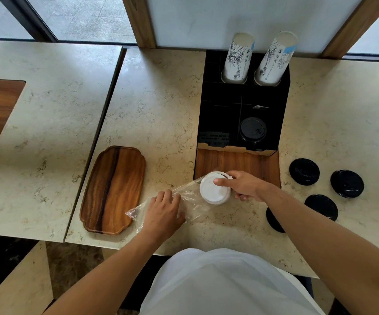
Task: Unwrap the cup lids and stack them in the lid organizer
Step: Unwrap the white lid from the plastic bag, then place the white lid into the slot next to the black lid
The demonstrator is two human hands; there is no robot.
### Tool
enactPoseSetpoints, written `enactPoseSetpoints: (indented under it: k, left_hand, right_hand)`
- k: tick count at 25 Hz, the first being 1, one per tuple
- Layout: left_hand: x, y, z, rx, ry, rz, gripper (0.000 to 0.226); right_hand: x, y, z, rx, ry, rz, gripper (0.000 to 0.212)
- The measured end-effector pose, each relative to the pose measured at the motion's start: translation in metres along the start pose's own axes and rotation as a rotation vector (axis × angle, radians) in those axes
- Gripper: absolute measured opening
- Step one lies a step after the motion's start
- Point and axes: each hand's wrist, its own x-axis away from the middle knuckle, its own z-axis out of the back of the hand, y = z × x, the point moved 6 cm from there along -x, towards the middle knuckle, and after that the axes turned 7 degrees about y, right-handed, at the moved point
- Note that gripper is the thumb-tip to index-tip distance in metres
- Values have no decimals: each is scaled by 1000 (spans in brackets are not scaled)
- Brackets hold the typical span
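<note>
Right hand [243,186] gripping stack of round white plastic lids [214,188] — thumb on top, left hand [163,209] beside it pinching clear plastic wrap [190,198], black lid organizer [243,103] just beyond the right hand

White lids [214,188]: stack half out of clear wrap [185,202], near table front edge.
Black lids [304,171]: four loose, table right.
Organizer [220,114]: black, one black lid inside.

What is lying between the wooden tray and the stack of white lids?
In the head view, the clear plastic wrap stretches between the wooden tray and the white lids, with the left hand gripping it.
</note>
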Motion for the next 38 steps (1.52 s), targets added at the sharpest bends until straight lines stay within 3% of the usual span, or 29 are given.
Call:
enactPoseSetpoints:
  k: [4,12,21,25,28,32,38]
  left_hand:
    - [5,-6,-2,-45,-11,70,57]
    - [10,-19,-3,-21,-12,305,60]
    - [7,-40,0,53,27,537,51]
    - [8,-42,4,27,42,532,45]
    - [1,-34,18,41,155,447,42]
    - [-20,-16,31,376,256,406,35]
    - [-50,19,10,1252,-12,806,52]
  right_hand:
    - [-4,-1,8,-5,127,-13,40]
    - [-12,3,19,-392,339,-38,37]
    - [-13,14,-9,-660,242,-101,46]
    - [-12,14,-19,-677,224,-99,44]
    - [-9,12,-23,-669,212,-83,42]
    - [-3,10,-27,-662,194,-52,41]
    - [6,9,-35,-754,164,-36,46]
